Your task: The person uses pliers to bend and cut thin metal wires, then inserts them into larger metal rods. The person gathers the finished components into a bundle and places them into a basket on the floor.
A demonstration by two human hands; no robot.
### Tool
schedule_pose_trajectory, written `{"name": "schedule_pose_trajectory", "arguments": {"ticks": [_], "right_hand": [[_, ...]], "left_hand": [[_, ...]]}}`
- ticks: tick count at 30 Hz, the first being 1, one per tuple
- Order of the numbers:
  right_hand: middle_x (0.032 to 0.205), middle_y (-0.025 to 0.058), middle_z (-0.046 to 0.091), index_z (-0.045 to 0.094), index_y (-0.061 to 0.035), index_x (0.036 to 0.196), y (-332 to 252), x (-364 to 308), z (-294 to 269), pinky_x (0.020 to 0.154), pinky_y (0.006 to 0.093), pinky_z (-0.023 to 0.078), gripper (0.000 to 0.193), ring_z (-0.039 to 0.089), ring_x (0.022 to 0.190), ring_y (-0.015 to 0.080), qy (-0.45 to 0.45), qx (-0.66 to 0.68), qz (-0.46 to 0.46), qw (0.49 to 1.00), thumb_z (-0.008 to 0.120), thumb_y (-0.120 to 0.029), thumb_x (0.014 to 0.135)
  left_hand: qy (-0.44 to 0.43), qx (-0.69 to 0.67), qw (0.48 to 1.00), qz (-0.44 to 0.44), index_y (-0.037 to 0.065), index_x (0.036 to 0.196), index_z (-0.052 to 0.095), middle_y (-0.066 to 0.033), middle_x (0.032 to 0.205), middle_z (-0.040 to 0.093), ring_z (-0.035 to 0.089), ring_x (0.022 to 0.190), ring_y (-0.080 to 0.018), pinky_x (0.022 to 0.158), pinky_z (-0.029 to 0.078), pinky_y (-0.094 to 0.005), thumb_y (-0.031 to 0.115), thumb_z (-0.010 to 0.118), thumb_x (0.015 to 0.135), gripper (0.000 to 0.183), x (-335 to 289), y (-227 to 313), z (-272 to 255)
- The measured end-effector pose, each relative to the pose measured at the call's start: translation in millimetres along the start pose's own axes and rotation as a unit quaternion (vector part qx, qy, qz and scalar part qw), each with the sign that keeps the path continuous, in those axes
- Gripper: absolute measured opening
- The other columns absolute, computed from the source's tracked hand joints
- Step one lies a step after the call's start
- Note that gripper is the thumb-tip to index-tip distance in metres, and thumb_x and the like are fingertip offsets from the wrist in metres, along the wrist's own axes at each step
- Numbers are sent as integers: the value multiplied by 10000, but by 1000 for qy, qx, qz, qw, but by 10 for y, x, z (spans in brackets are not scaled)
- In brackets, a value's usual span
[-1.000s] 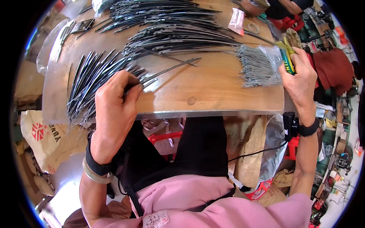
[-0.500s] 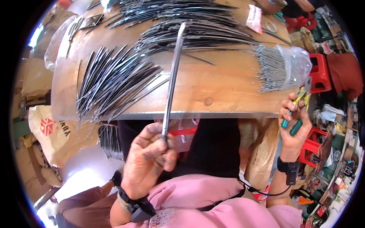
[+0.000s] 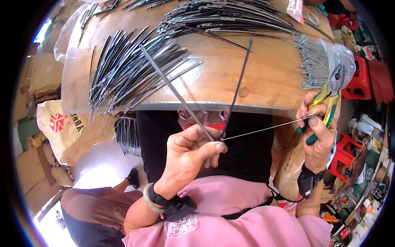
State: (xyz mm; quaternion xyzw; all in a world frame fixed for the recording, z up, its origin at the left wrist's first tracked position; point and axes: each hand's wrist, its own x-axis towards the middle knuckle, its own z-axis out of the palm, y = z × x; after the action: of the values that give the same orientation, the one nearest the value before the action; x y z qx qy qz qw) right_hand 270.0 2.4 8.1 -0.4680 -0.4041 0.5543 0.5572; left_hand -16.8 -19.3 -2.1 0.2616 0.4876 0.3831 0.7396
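Observation:
My left hand (image 3: 191, 148) is closed in front of the bench edge, pinching the lower ends of two long narrow dark strips. One strip (image 3: 175, 89) leans left and the other strip (image 3: 238, 88) rises to the right, so they form a V. From the pinch a thin metal wire (image 3: 263, 129) stretches right, its other end between the thumb and finger of my right hand (image 3: 317, 146). That same hand grips pliers (image 3: 336, 80) with yellow and green handles, jaws pointing up.
On the wooden bench (image 3: 218, 88) lie a fanned pile of dark strips (image 3: 127, 70) and a larger pile (image 3: 222, 18) behind. Thin wires (image 3: 312, 61) lie partly in a plastic bag (image 3: 343, 61) at right. Red stools (image 3: 347, 154) stand beyond.
A single strip showed in my left hand before; now two spread apart, with a wire drawn taut between my hands. My left hand has moved right. The bench sits higher in view.

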Motion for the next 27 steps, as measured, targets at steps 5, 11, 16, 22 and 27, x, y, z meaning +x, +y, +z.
{"name": "schedule_pose_trajectory", "arguments": {"ticks": [5, 11, 16, 22, 27], "right_hand": [[1002, 111, 606, 692, -1, 880, -64, 25, 214, 799, 316, 461, 157, 587, 872, 181, -40, -158, -37, 986, 727, -108, 770], [1005, 102, 625, 705, -10, 900, -78, 67, 375, 762, 318, 493, 180, 608, 863, 201, -160, -355, -107, 915, 711, 15, 721], [1025, 124, 601, 644, -14, 872, -134, 293, 566, 903, 447, 411, 315, 567, 909, 339, -276, -513, -258, 771, 757, -55, 581], [1055, 118, 604, 623, -9, 859, 20, 354, 593, 893, 453, 396, 367, 532, 898, 338, -309, -478, -247, 784, 763, -12, 520], [1043, 122, 601, 635, 1, 851, 47, 361, 589, 870, 427, 400, 358, 525, 899, 340, -313, -476, -243, 785, 760, -22, 516]], "left_hand": [[10, 63, 998, -16, -45, 945, 678, -40, 731, 660, 595, 594, -67, 514, 455, -195, -8, 715, 854, 105, -45, 1, -5], [-56, 99, 991, -70, -47, 873, 666, -34, 712, 645, 588, 596, -73, 561, 475, -210, -32, 699, 832, 54, -12, 45, -57], [-77, 148, 978, -123, -31, 844, 655, -32, 699, 644, 593, 589, -76, 563, 480, -220, -37, 696, 820, 47, 0, 96, -118], [-68, 143, 980, -117, -41, 858, 659, -68, 741, 672, 634, 622, -118, 599, 520, -244, -54, 702, 824, 56, -20, 98, -126], [-74, 97, 983, -140, -73, 975, 688, -115, 840, 704, 684, 788, -170, 754, 546, -271, -105, 638, 826, 160, -7, 187, -141]]}}
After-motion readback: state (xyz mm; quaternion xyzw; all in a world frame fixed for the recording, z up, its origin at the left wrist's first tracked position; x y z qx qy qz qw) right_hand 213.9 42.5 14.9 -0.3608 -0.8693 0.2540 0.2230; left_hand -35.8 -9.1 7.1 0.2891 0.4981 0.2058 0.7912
